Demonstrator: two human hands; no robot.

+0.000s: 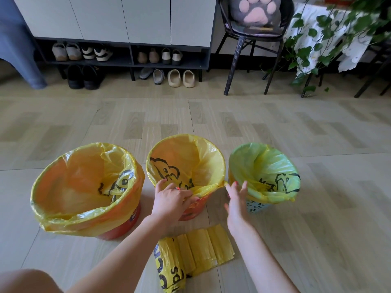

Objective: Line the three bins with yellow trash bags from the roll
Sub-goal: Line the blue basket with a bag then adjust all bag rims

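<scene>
The middle bin [191, 212] stands between two lined bins, its yellow bag [203, 166] folded over the rim; left hand [171, 199] fingers seemingly pinch the near edge (right hand [237, 205] beside, fingers apart), roll [190, 256] nearer on the floor

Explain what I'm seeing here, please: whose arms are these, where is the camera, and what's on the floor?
There is no machine: a person wears one camera on the head, looking down at their own hands. Three bins stand on the floor, each already lined with a yellow bag: the left bin, the middle bin and the smaller right bin. The left hand grips the bag edge at the middle bin's near rim. The right hand is open beside it, holding nothing. The leftover bag roll lies nearer the camera.
</scene>
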